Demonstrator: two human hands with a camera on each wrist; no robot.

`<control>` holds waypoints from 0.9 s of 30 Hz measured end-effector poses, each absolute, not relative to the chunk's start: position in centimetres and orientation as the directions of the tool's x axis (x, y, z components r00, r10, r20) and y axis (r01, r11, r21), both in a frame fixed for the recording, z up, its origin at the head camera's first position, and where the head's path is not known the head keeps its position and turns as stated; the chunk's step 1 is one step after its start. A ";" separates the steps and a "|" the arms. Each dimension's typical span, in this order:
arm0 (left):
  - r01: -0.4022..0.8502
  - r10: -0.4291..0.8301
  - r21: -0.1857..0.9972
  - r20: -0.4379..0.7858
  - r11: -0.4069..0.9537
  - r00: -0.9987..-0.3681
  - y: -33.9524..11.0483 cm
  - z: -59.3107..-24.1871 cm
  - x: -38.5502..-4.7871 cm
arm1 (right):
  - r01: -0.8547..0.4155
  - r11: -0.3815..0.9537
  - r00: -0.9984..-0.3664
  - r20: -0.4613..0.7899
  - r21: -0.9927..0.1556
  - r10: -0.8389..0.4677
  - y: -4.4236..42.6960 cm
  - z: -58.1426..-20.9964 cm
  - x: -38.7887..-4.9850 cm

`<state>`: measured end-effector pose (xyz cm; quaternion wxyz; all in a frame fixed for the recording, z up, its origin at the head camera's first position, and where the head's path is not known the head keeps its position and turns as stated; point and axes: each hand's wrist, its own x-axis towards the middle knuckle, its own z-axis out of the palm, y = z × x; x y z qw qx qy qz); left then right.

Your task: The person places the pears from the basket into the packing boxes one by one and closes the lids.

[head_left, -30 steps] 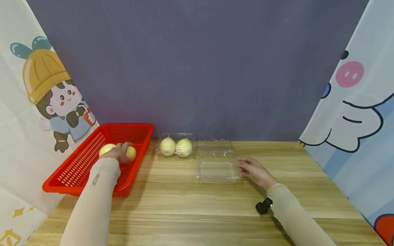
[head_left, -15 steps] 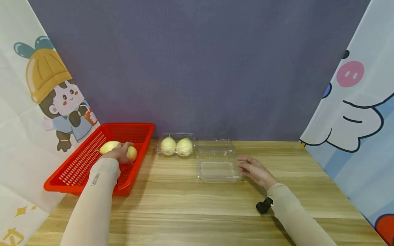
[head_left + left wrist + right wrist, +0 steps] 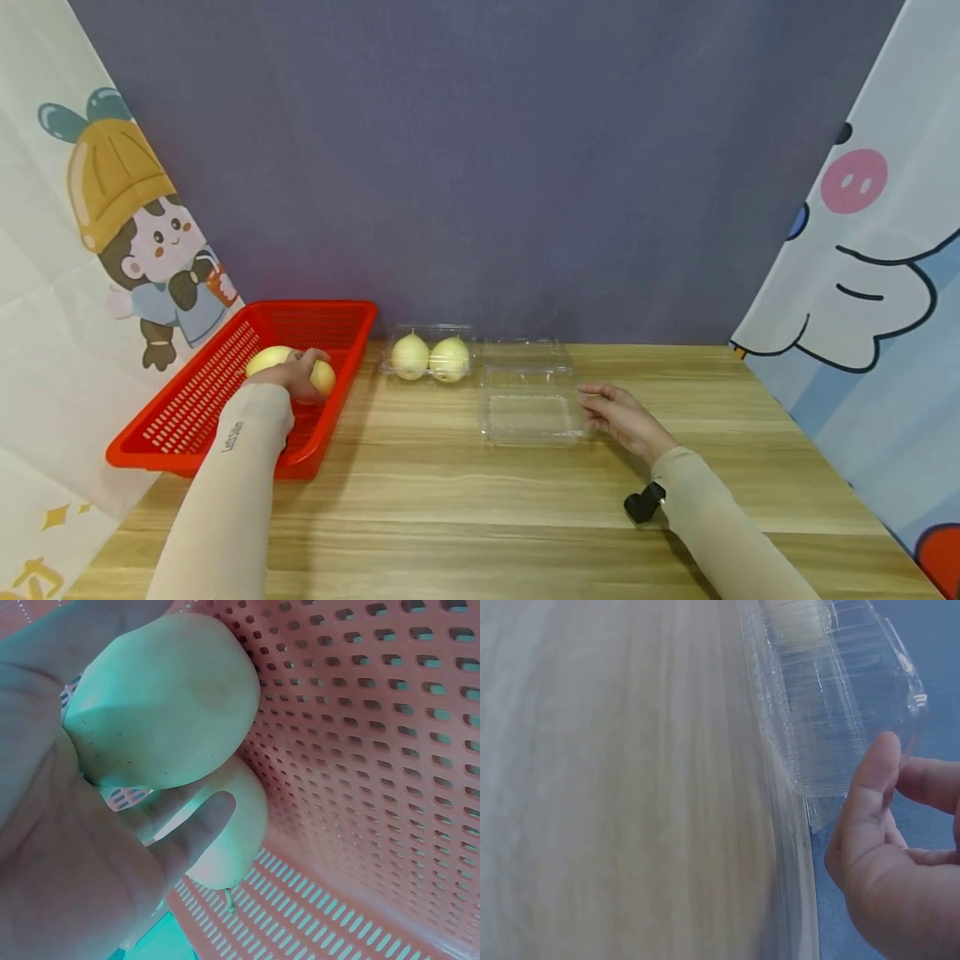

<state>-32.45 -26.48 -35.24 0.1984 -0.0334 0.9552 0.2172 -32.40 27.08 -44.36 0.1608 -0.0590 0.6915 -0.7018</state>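
Observation:
In the head view my left hand (image 3: 291, 378) reaches into the red plastic basket (image 3: 168, 462), which holds yellow pears. The left wrist view shows one pear (image 3: 169, 701) gripped between thumb and fingers. Just beyond it is a second pear (image 3: 238, 825) with its stem showing, touched by two fingers. Over on the right, my right hand (image 3: 626, 422) pinches the side edge of a clear plastic clamshell box (image 3: 528, 414), its lid standing open at the back. Thumb and index finger meet at that clear rim (image 3: 904, 742) in the right wrist view.
Left of the clamshell box stands another clear box (image 3: 390, 367), with two pears (image 3: 429, 358) in it. Everything sits on a wooden tabletop (image 3: 465, 517). A dark backdrop (image 3: 480, 167) rises behind, with printed cloths at both sides.
The pears under my left hand have shifted slightly in the basket, and its fingers have moved a little around one. My right hand and the clamshell box stay where they were.

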 end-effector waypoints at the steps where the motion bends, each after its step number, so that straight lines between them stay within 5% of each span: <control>1: -0.156 0.018 0.401 -0.397 0.903 -0.918 -26.5 -35.3 -32.5 | 0.144 0.010 -0.941 -0.140 -0.990 -0.308 27.1 -44.4 -32.4; 15: -0.093 0.074 0.423 -0.361 0.901 -0.930 -26.9 -35.9 -32.9 | 0.153 0.026 -0.942 -0.154 -0.988 -0.299 27.2 -44.4 -32.5; 27: -0.227 0.010 0.499 -0.428 0.836 -0.904 -27.2 -35.9 -33.4 | 0.147 0.032 -0.944 -0.150 -0.989 -0.294 27.2 -44.4 -32.5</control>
